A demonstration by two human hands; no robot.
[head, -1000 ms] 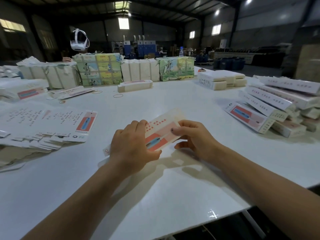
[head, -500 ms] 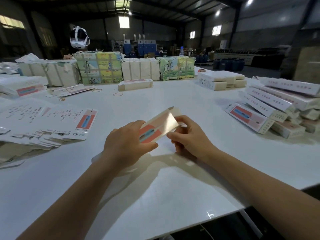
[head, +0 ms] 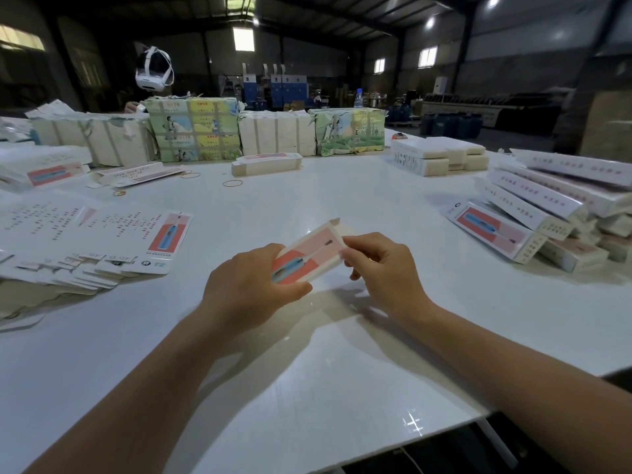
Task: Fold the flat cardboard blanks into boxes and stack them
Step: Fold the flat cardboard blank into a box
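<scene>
Gripping half-formed box [head: 309,256], pink-red panel with blue toothbrush print: left hand [head: 251,292], right hand [head: 384,265].

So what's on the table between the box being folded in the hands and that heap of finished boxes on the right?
Nothing: in the head view, only bare white tabletop separates the pink-and-white cardboard box from the pile of folded white boxes.

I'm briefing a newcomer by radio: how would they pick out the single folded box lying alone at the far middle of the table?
Start at the row of wrapped paper bundles along the white table's far edge. Just before the plain white bundle lies one long cream cardboard box, on its side. Unlike the heaped boxes on the right, it lies alone, with a yellow rubber band before it.
</scene>
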